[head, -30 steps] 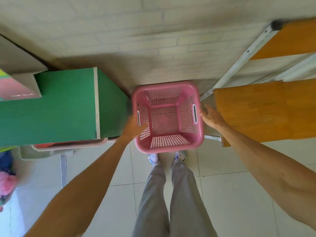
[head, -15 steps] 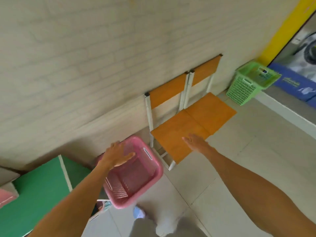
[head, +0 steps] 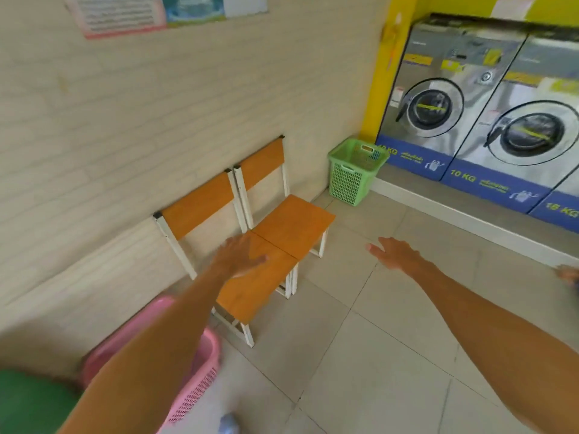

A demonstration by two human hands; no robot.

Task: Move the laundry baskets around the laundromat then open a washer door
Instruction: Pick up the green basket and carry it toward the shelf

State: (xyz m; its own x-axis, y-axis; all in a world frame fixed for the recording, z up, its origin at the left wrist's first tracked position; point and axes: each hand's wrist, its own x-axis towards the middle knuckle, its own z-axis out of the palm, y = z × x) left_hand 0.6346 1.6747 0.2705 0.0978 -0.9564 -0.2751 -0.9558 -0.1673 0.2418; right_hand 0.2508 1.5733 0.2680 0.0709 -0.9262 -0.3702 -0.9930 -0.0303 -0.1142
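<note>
The pink laundry basket (head: 200, 383) stands on the floor at the lower left, partly hidden by my left forearm. My left hand (head: 239, 256) hovers open over the near chair seat, holding nothing. Out over the tiled floor, my right hand (head: 393, 252) is open and empty too. A green laundry basket (head: 351, 180) sits in the far corner, beside the washers. Two front-loading washers line the right wall; the nearer round door (head: 532, 134) and the farther one (head: 430, 109) are both closed.
Two orange chairs (head: 291, 223) with white frames stand against the brick wall. A green box (head: 28, 402) is at the bottom left corner. A raised white kerb (head: 454, 214) runs under the washers. Another person's fingers (head: 568, 274) show at the right edge.
Both hands have let go of the pink basket, which stays on the floor by the green box. My view has lifted and swung right, bringing the washers and green basket into sight.
</note>
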